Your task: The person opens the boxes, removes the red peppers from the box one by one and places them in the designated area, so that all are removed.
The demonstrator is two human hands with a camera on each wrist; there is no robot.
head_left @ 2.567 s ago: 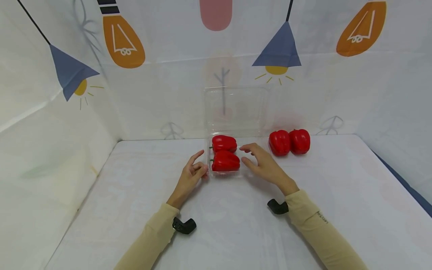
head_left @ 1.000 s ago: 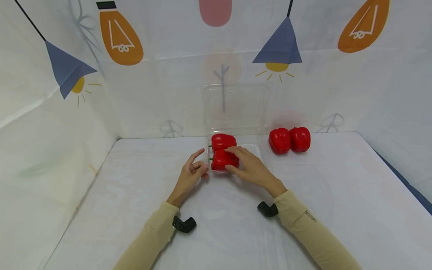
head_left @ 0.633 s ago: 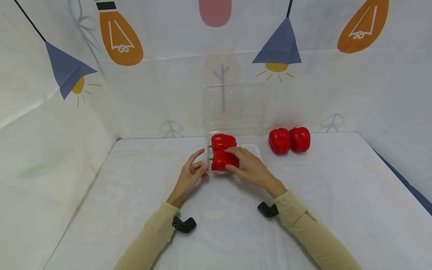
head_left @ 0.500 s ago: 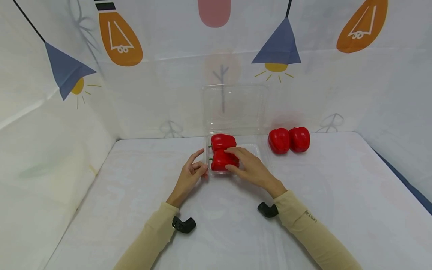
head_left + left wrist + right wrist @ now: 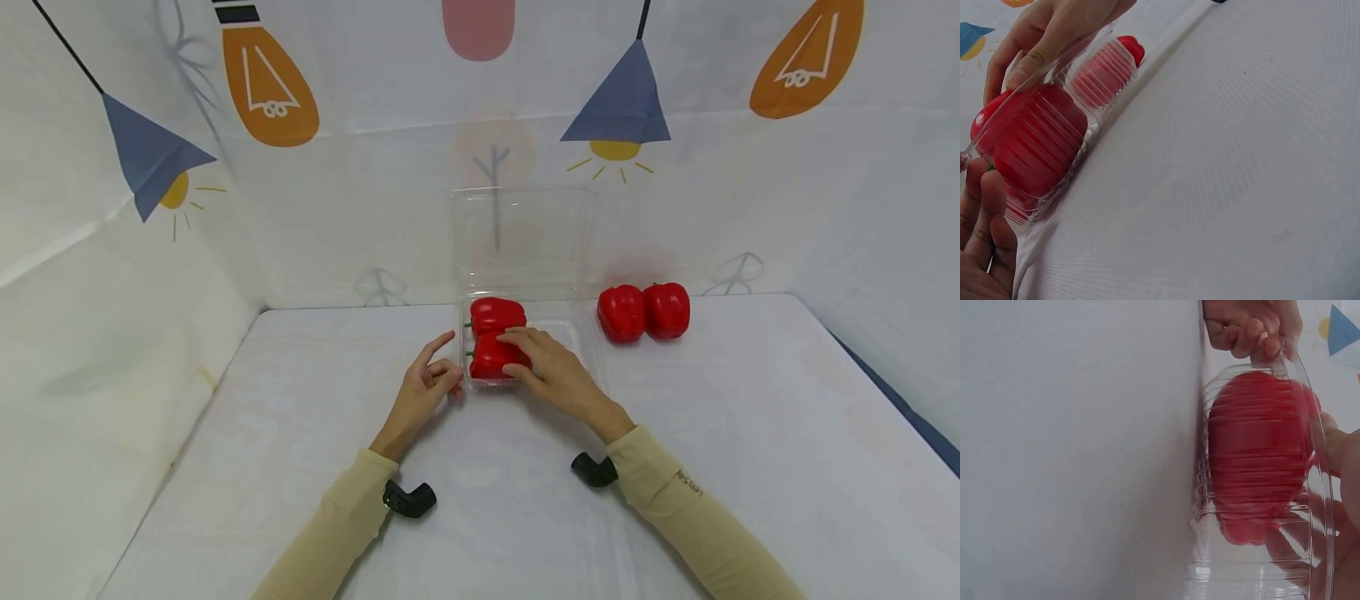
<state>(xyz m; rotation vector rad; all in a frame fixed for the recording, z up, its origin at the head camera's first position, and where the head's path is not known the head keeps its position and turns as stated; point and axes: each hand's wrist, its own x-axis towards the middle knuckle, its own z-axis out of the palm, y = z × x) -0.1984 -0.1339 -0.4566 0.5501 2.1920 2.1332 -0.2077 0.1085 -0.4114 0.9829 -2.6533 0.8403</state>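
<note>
Two red bell peppers lie in a clear plastic clamshell container [image 5: 576,335], its lid [image 5: 525,242] raised against the back wall. My right hand [image 5: 558,375] grips the front bell pepper [image 5: 487,358] inside the container, thumb on the near side and fingers over the far side. Behind it sits the other bell pepper [image 5: 497,313], stem to the left. My left hand [image 5: 425,396] pinches the container's front left rim, index finger extended. In the right wrist view, the left hand's curled fingers [image 5: 1254,334] hold that corner. Through the ribbed wall shows the gripped bell pepper [image 5: 1254,437].
Two more red bell peppers stand side by side right of the container, one left [image 5: 621,315] and one right [image 5: 667,311]. A white cloth covers the table [image 5: 480,500]. Printed white fabric walls [image 5: 360,208] rise at the back and sides.
My right hand has moved left from beside the container onto the front bell pepper and now grips it. During the last second it barely shifts. The left hand stays in place.
</note>
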